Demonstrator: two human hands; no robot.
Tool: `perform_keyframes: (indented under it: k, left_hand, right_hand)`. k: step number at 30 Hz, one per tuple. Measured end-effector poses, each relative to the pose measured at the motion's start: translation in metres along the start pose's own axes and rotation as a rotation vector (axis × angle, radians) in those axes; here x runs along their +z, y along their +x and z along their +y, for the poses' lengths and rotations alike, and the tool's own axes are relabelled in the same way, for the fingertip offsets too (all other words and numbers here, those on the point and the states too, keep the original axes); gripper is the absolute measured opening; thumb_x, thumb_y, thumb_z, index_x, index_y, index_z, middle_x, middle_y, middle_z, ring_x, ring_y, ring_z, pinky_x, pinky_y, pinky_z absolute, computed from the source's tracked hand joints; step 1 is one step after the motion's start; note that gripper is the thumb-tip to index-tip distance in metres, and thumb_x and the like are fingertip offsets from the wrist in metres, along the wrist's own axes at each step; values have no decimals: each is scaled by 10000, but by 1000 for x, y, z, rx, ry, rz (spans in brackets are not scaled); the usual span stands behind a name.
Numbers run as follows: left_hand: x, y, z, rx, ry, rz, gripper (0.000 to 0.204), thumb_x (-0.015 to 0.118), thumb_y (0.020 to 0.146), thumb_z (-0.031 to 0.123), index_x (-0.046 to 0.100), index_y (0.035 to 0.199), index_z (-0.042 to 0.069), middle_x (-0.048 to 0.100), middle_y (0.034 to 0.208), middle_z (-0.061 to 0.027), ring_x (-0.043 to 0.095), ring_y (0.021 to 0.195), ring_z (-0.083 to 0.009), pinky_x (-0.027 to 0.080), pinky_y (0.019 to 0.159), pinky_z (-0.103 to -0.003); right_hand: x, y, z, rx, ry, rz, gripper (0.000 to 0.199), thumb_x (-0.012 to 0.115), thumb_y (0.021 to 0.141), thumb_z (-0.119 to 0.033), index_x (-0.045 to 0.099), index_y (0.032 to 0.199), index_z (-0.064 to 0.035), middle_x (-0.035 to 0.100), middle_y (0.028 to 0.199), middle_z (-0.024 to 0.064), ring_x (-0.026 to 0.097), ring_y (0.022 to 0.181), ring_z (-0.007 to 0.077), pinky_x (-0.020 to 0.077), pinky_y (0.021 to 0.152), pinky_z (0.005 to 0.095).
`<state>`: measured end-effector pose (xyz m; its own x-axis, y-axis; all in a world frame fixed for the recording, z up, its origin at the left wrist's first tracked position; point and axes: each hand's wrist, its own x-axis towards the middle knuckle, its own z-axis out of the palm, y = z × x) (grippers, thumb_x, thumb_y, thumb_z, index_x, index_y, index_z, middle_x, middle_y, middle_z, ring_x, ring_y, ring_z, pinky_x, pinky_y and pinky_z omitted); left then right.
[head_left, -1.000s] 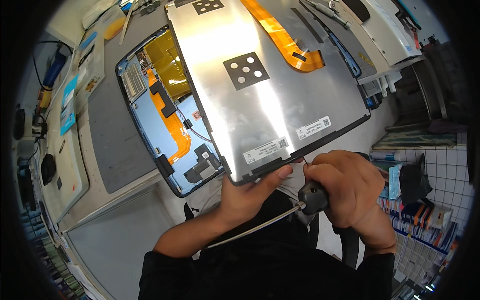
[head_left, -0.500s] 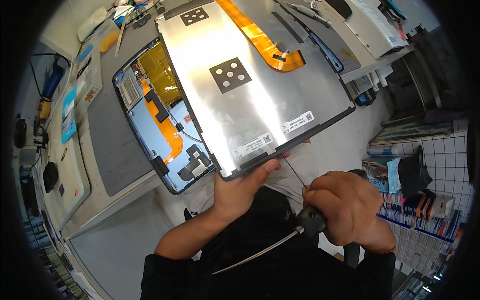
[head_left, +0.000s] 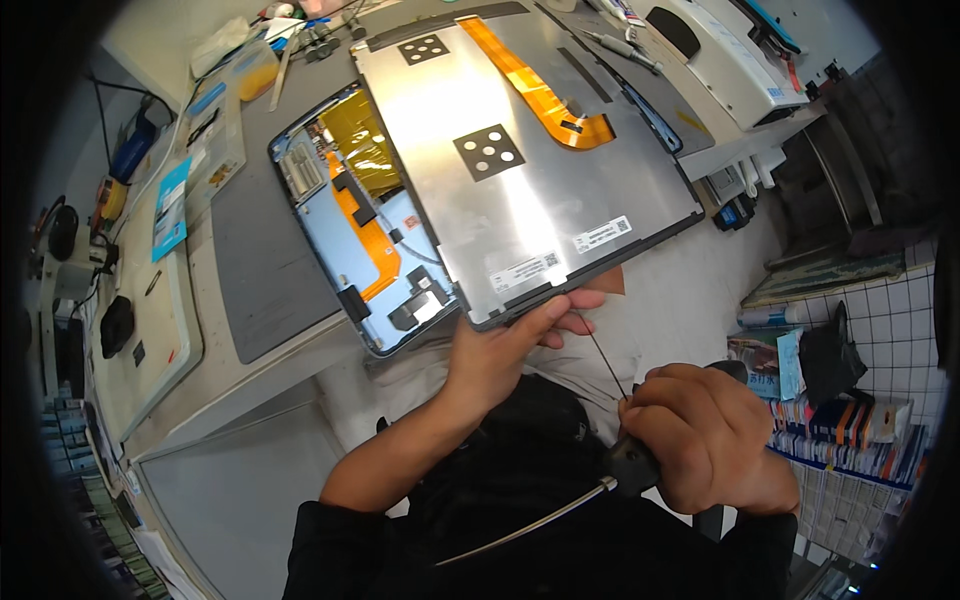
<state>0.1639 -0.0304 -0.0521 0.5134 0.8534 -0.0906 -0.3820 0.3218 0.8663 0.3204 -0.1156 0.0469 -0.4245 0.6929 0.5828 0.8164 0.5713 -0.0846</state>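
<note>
My left hand [head_left: 497,350] is closed on the near edge of a silver-backed display panel [head_left: 560,215], thumb at the edge and fingertips showing past it. An orange flex cable [head_left: 540,100] lies along the panel's back. From the near edge by my left fingers, a thin dark strand [head_left: 603,358] runs taut to my right hand [head_left: 700,430], which is closed on its end. Beneath the right fist sits a dark block [head_left: 632,466] with a curved metal rod [head_left: 530,528]; whether I hold it is unclear. Partly under the panel lies an opened blue tablet housing [head_left: 370,240].
The housing and panel rest on a grey mat [head_left: 265,270] and jut past the bench edge. A white tray [head_left: 185,330] stands left, a clear box [head_left: 222,150] beyond it. Far right is a white machine [head_left: 730,65]; a wire grid rack [head_left: 900,330] with packets stands lower right.
My right hand has moved slightly down and away from the panel, and the strand shows longer. More of my left fingers show beyond the panel edge. The whole view has shifted a little.
</note>
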Motion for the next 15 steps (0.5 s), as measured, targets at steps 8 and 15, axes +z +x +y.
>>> perform_keyframes:
  k: [8, 15]
  left_hand:
    - [3, -2, 11, -130, -237, -93, 416, 526, 959, 155, 421, 1341, 25, 542, 1299, -213, 580, 1157, -267, 537, 774, -238]
    - [4, -7, 10, -143, -382, -159, 451, 457, 970, 129, 351, 1397, 27, 465, 1382, -208, 493, 1259, -267, 486, 861, -247]
  right_hand:
    - [-7, 4, -6, -67, -42, -97, 194, 646, 695, -56, 566, 871, -42, 606, 750, 68, 636, 667, 211, 479, 528, 239]
    - [-17, 6, -10, -86, 4, -177, 218, 645, 678, -52, 560, 878, -26, 604, 752, 80, 640, 662, 220, 484, 520, 246]
